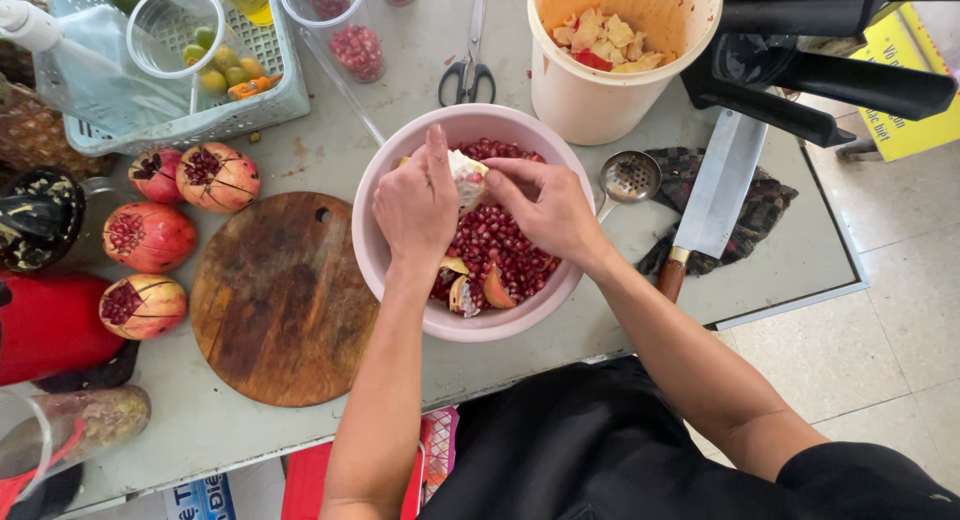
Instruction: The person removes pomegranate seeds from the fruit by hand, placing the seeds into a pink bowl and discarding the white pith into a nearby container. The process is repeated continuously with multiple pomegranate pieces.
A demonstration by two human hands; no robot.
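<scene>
Both hands sit over the pink bowl [372, 250], which stands on the table [330, 155] straight ahead of the person, centre of view. Left hand [415, 208] is clenched around a pomegranate piece [468, 178], thumb up toward the bowl's far rim, holding the piece above the left-centre of the bowl. Right hand [548, 212] comes in from the right side, fingers [500, 180] curled and touching the pale pith face of that same piece; it grips nothing of its own, just picks at it. So the piece lies between the two hands, held by the left, worked by the right, both touching it. Its exposed face points right, toward the right hand; long axis runs roughly near-to-far, but most of it is hidden by the left hand, so not certain. Loose red seeds [500, 245] fill the bowl directly under the hands, with a few rind scraps [478, 292] at the near edge. Round wooden board [282, 298] lies just left of the bowl. Cut pomegranates [150, 236] sit further left, nearer the left hand. White bucket of peel [580, 100] sits behind the bowl to the right, cleaver [715, 195] right of it on a cloth.
</scene>
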